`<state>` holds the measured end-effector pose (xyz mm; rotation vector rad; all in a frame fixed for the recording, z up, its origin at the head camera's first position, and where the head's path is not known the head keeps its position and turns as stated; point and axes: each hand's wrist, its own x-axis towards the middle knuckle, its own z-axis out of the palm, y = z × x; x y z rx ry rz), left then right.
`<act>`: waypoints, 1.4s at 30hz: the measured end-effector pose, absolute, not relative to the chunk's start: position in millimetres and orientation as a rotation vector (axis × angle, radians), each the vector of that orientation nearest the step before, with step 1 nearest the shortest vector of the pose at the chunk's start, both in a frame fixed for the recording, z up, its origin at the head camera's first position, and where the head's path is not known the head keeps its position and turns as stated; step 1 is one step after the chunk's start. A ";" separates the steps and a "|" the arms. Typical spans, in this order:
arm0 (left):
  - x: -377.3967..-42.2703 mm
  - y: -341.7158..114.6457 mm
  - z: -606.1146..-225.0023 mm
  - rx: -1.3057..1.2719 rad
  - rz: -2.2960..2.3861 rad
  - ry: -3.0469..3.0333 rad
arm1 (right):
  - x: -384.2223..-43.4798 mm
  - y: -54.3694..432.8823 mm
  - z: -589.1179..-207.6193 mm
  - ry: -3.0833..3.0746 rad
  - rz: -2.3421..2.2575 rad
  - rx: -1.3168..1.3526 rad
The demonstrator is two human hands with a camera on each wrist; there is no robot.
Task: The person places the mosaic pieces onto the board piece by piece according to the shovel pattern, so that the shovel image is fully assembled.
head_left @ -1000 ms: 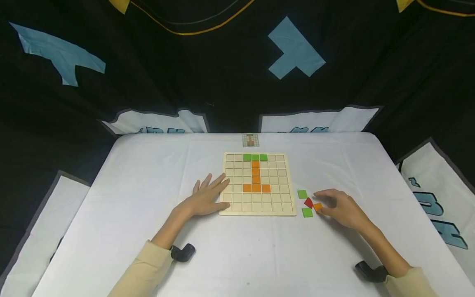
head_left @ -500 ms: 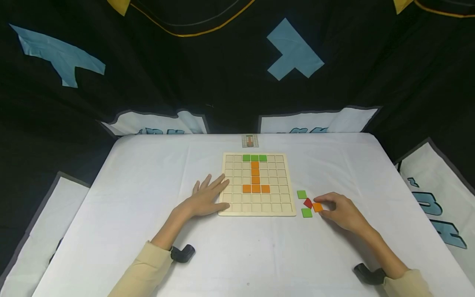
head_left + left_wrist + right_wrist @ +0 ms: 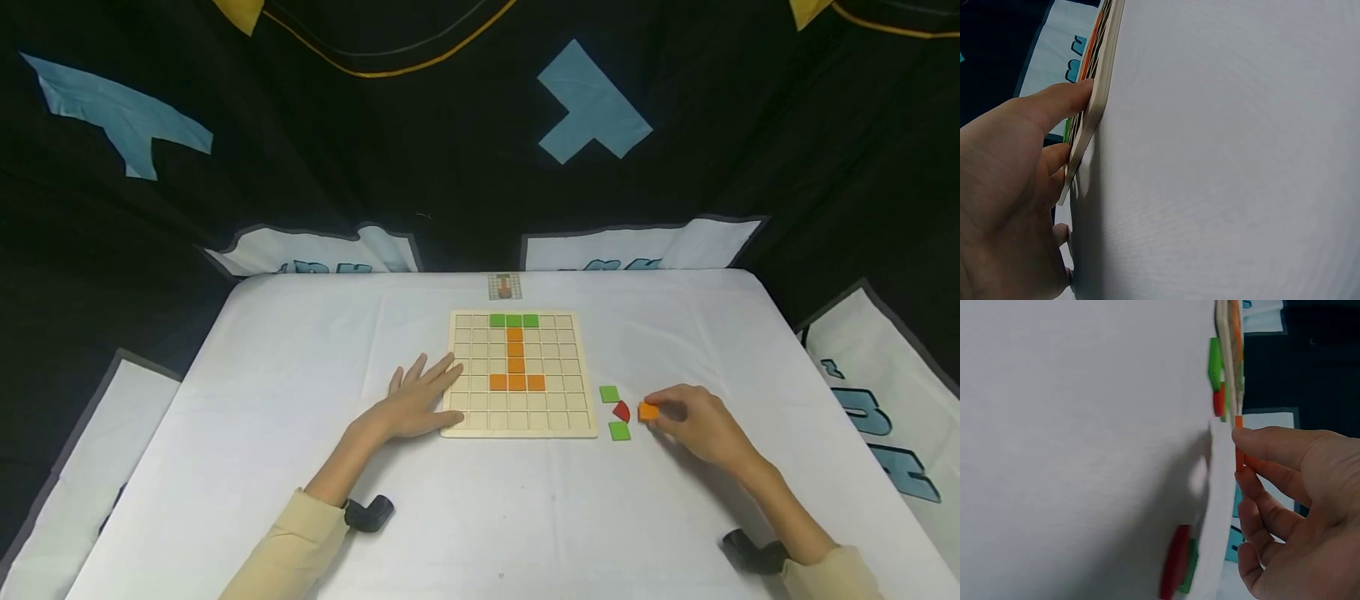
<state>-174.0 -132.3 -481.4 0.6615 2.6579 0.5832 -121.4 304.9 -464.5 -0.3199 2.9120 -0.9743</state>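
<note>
My left hand rests at the left edge of a pale wooden grid board, its fingers spread and fairly straight. In the left wrist view the thumb lies on the board's rim. To the right of the board, my right hand pinches an orange square tile between thumb and fingers. The right wrist view shows this orange tile raised off the tablecloth. On the grid, green tiles form a short row at the top, with orange tiles in a column and crossbar below.
Between board and right hand lie two green tiles and a red quarter-round piece. The right wrist view also has a dark red piece and a green piece nearer the wrist. A small pattern card lies behind the board.
My right hand has gripped the orange tile and lifted it slightly, away from the red piece. The left hand stays put on the board.
</note>
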 end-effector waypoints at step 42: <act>-175.0 -131.8 -484.5 0.650 0.562 2.674 | -163.7 162.9 -469.9 2.764 -1.102 -0.581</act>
